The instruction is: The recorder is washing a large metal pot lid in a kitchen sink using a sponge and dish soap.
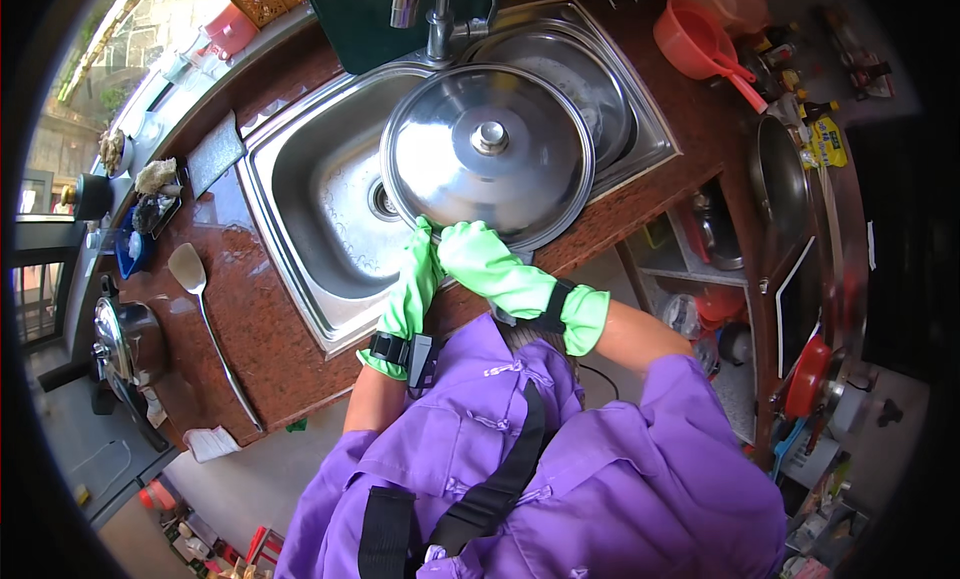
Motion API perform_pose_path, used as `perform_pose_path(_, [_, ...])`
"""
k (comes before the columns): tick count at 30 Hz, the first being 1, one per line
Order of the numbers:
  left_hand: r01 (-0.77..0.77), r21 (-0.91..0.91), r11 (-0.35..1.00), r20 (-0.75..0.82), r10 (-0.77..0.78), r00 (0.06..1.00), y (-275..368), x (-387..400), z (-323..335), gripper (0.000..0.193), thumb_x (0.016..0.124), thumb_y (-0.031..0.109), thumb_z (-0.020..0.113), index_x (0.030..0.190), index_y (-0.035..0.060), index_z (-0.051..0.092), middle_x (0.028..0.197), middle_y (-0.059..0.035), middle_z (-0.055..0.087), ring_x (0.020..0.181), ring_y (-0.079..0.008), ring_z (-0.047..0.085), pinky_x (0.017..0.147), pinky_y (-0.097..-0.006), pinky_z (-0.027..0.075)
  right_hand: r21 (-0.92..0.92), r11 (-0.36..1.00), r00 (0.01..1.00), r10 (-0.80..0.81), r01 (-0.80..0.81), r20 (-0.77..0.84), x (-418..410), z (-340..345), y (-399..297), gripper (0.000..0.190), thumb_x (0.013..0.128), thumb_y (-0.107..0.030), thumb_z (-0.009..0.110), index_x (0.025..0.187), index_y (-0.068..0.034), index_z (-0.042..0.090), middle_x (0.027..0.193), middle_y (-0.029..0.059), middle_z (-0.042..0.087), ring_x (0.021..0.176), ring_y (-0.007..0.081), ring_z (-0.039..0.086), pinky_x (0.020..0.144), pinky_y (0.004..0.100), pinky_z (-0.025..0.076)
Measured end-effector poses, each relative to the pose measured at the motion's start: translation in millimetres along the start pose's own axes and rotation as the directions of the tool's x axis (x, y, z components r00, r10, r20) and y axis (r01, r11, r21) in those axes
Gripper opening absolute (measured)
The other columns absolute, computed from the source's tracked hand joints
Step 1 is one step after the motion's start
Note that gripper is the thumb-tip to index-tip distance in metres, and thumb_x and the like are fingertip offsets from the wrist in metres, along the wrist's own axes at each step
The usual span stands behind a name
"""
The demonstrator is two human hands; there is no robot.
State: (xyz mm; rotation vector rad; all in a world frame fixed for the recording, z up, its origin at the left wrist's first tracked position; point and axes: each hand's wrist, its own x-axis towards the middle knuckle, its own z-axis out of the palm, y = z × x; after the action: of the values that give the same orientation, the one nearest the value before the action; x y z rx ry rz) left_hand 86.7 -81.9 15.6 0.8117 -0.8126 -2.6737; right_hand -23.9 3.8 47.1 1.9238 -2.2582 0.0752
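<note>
A large round stainless-steel lid (pixel 442 159) with a steel knob lies over the middle of a double-bowl steel sink (pixel 322 204). It covers part of both bowls. I wear light green rubber gloves. At the lid's near rim, my left hand (pixel 421 253) has its fingers closed on the edge. Right beside it, my right hand (pixel 471 247) is curled against the same rim, its fingertips hidden, so I cannot tell what it grips. A grey edge shows beneath the lid near my right wrist. Another round metal lid or pan (pixel 559 61) sits in the right bowl.
A steel faucet (pixel 441 31) stands behind the sink. On the left counter lie a spatula (pixel 196 271), a blue dish (pixel 131 249) and a pressure cooker (pixel 131 339). A pink dipper (pixel 694 43) and bottles stand at the right, near a hanging dark pan (pixel 780 174).
</note>
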Motion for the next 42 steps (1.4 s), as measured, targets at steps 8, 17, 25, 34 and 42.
perform_pose_path(8, [-0.013, -0.013, 1.000, -0.013, 0.013, 1.000, -1, -4, -2, 0.034, 0.098, 0.023, 0.050, 0.123, -0.0009, 0.050, 0.116, -0.0104, 0.056, 0.102, -0.0233, 0.058, 0.095, -0.0393, 0.050, -0.071, 0.994, 0.994, -0.078, 0.084, 0.079, -70, -20, 86, 0.007, 0.074, -0.012, 0.059, 0.073, -0.005, 0.060, 0.065, 0.0101, 0.058, 0.059, 0.0220, 0.061, 0.048, 0.0341, 0.050])
perform_pose_path(17, [-0.008, -0.009, 1.000, -0.013, 0.008, 1.000, -2, -4, -1, 0.035, 0.098, 0.022, 0.050, 0.123, -0.0010, 0.049, 0.117, -0.0106, 0.056, 0.102, -0.0234, 0.058, 0.095, -0.0394, 0.050, -0.127, 0.988, 0.988, -0.075, 0.092, 0.133, -62, -15, 71, 0.008, 0.076, -0.014, 0.058, 0.076, -0.006, 0.059, 0.067, 0.0084, 0.055, 0.061, 0.0207, 0.059, 0.049, 0.0347, 0.047])
perform_pose_path(25, [0.009, 0.013, 1.000, 0.031, -0.010, 0.999, -3, 8, 8, 0.035, 0.098, 0.022, 0.050, 0.124, -0.0011, 0.049, 0.117, -0.0107, 0.056, 0.102, -0.0235, 0.058, 0.095, -0.0395, 0.050, -0.008, 1.000, 0.999, -0.026, 0.026, -0.030, -11, 18, 8, 0.013, 0.072, -0.013, 0.056, 0.074, 0.000, 0.057, 0.063, 0.0105, 0.056, 0.053, 0.0230, 0.057, 0.042, 0.0349, 0.044])
perform_pose_path(34, [-0.002, 0.000, 1.000, 0.002, 0.002, 1.000, -1, 1, 4, 0.035, 0.098, 0.022, 0.050, 0.124, -0.0011, 0.049, 0.118, -0.0108, 0.055, 0.102, -0.0237, 0.058, 0.095, -0.0396, 0.050, -0.043, 0.994, 0.995, -0.096, 0.097, 0.030, -80, -21, 104, 0.006, 0.078, -0.014, 0.055, 0.081, -0.010, 0.058, 0.073, 0.0063, 0.057, 0.066, 0.0209, 0.060, 0.052, 0.0355, 0.051])
perform_pose_path(42, [-0.011, -0.013, 1.000, -0.013, 0.011, 1.000, -1, -1, 4, 0.035, 0.098, 0.022, 0.050, 0.125, -0.0012, 0.049, 0.118, -0.0110, 0.055, 0.102, -0.0238, 0.058, 0.095, -0.0396, 0.050, -0.314, 0.949, 0.972, 0.101, -0.031, 0.210, -78, -32, 111, 0.008, 0.075, -0.012, 0.058, 0.073, -0.004, 0.056, 0.063, 0.0087, 0.056, 0.058, 0.0196, 0.061, 0.047, 0.0319, 0.050])
